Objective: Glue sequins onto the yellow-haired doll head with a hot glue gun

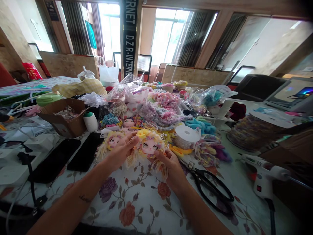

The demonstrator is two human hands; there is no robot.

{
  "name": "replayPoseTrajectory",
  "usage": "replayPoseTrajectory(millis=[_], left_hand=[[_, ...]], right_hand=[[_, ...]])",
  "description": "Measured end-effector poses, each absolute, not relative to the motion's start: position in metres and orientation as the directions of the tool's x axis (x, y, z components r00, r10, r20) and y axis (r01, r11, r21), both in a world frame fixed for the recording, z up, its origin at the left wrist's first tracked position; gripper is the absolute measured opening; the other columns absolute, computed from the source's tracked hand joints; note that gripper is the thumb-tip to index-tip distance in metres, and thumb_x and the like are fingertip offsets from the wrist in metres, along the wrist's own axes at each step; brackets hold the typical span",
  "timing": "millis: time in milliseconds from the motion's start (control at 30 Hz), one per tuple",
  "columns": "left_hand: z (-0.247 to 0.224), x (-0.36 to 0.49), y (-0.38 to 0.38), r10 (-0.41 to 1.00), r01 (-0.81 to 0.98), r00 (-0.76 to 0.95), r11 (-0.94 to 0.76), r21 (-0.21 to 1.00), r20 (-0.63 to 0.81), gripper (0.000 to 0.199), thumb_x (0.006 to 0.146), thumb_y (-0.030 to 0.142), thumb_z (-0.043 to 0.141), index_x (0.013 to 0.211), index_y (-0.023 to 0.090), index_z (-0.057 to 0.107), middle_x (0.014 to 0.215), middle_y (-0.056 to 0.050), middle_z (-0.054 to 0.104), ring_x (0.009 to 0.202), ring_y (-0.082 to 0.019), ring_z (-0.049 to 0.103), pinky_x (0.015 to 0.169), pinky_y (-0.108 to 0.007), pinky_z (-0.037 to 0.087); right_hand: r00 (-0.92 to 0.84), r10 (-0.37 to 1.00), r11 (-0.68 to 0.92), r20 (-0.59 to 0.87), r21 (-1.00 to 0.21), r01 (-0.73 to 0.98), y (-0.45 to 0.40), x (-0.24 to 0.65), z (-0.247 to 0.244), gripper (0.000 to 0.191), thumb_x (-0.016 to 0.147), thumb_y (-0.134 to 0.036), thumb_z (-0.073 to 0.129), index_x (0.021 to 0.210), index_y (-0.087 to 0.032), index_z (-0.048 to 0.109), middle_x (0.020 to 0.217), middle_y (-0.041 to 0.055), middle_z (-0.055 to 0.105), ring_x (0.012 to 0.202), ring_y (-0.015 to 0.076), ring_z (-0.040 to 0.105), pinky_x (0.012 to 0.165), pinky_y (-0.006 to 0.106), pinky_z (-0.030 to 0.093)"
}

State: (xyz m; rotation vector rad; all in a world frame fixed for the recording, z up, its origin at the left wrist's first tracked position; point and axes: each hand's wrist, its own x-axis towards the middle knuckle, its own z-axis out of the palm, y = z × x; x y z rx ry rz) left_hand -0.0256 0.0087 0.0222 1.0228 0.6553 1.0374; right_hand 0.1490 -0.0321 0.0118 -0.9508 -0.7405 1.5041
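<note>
Between my two hands is a plush doll head [149, 147] with a printed face, pale yellow yarn hair and a yellow flower on top. My left hand [123, 148] grips its left side, thumb near the flower. The fingers of my right hand [170, 163] close on its lower right edge and hair. A second, similar doll head [112, 141] lies on the table just beyond my left hand. Black-handled scissors [210, 186] rest to the right of my right hand, their blades partly hidden. Behind the held head sits a white spool [187, 135] of clear beaded trim.
A heap of colourful yarn [163, 101] and plastic bags covers the table's middle. At left are a cardboard box [65, 120], a glue-like white bottle [90, 121], two black phones [84, 153] and a power strip [14, 163]. A glue gun [262, 173] and large spool [259, 127] stand at right.
</note>
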Motion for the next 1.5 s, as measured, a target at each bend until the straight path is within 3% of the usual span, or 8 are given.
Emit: replayPoseTrajectory(millis=[200,433,667,1100,1233,1300,1400,1500], left_hand=[[0.02,-0.027,0.009,0.908,-0.253,0.417,0.163,0.954,-0.044,0.052,0.072,0.038,0.075,0.12,0.026,0.058,0.105,-0.004,0.066,0.094,-0.019,0.063,0.075,-0.025,0.049],[0.015,-0.022,0.011,0.915,-0.31,0.404,0.108,0.945,0.028,0.039,0.067,0.03,0.079,0.103,0.022,0.066,0.092,-0.002,0.069,0.085,-0.018,0.064,0.079,-0.029,0.048],[0.017,-0.022,0.008,0.917,-0.294,0.398,0.159,0.942,-0.03,0.025,0.069,0.032,0.078,0.089,0.02,0.068,0.085,-0.001,0.07,0.077,-0.014,0.063,0.071,-0.023,0.047],[0.005,-0.01,0.004,0.89,-0.219,0.453,0.056,0.974,0.05,0.061,0.07,0.03,0.077,0.123,0.02,0.05,0.1,-0.007,0.068,0.092,-0.02,0.065,0.08,-0.03,0.051],[-0.004,-0.004,-0.002,0.911,0.007,0.369,-0.198,0.98,0.182,0.048,0.08,0.025,0.064,0.125,0.018,0.048,0.088,-0.005,0.069,0.079,-0.017,0.066,0.072,-0.03,0.054],[-0.01,-0.001,-0.005,0.871,0.179,0.332,-0.436,0.882,0.363,0.041,0.083,0.02,0.057,0.124,0.018,0.05,0.084,-0.004,0.069,0.073,-0.016,0.065,0.068,-0.03,0.055],[-0.015,0.001,-0.009,0.608,0.341,0.423,-0.794,0.503,0.672,0.041,0.086,0.014,0.052,0.126,0.017,0.048,0.09,-0.008,0.07,0.076,-0.019,0.066,0.068,-0.033,0.056],[-0.015,0.002,-0.009,0.425,0.386,0.491,-0.888,0.248,0.76,0.038,0.086,0.01,0.05,0.124,0.013,0.049,0.088,-0.009,0.071,0.074,-0.021,0.066,0.063,-0.032,0.056]], right_hand=[[-0.01,0.987,-0.146,-0.16,-0.873,-0.466,-0.03,0.15,0.011,0.047,0.064,-0.036,0.081,0.104,-0.019,0.062,0.092,0.0065,0.073,0.077,0.0245,0.071,0.062,0.032,0.058],[-0.042,0.994,-0.108,-0.099,-0.881,-0.46,-0.03,0.152,0.015,0.036,0.066,-0.036,0.079,0.095,-0.02,0.065,0.091,0.0044,0.073,0.079,0.0219,0.07,0.064,0.029,0.055],[0.1,0.989,-0.061,-0.104,-0.929,-0.366,-0.026,0.157,0.017,0.053,0.058,-0.035,0.084,0.104,-0.023,0.062,0.098,0.0038,0.072,0.091,0.0224,0.068,0.069,0.025,0.055],[0.167,0.986,0.035,-0.025,-0.939,-0.343,-0.017,0.18,0.033,0.047,0.058,-0.031,0.084,0.098,-0.019,0.066,0.083,0.0046,0.073,0.069,0.0205,0.068,0.062,0.028,0.056],[0.238,0.967,0.163,0.088,-0.934,-0.317,0.015,0.204,0.069,0.035,0.057,-0.026,0.084,0.087,-0.02,0.066,0.068,-0.0019,0.069,0.056,0.0141,0.064,0.052,0.023,0.053],[0.29,0.94,0.265,0.179,-0.92,-0.29,0.044,0.215,0.093,0.027,0.056,-0.023,0.081,0.078,-0.02,0.065,0.06,-0.0043,0.064,0.049,0.0123,0.059,0.046,0.022,0.049],[0.363,0.9,0.333,0.241,-0.919,-0.213,0.102,0.225,0.123,0.013,0.061,-0.016,0.072,0.071,-0.017,0.063,0.058,-0.0037,0.061,0.048,0.0112,0.057,0.045,0.022,0.048],[0.497,0.838,0.327,0.224,-0.936,-0.131,0.166,0.227,0.136,0.011,0.066,-0.009,0.067,0.068,-0.016,0.058,0.057,-0.0046,0.059,0.05,0.0098,0.056,0.047,0.021,0.047]])
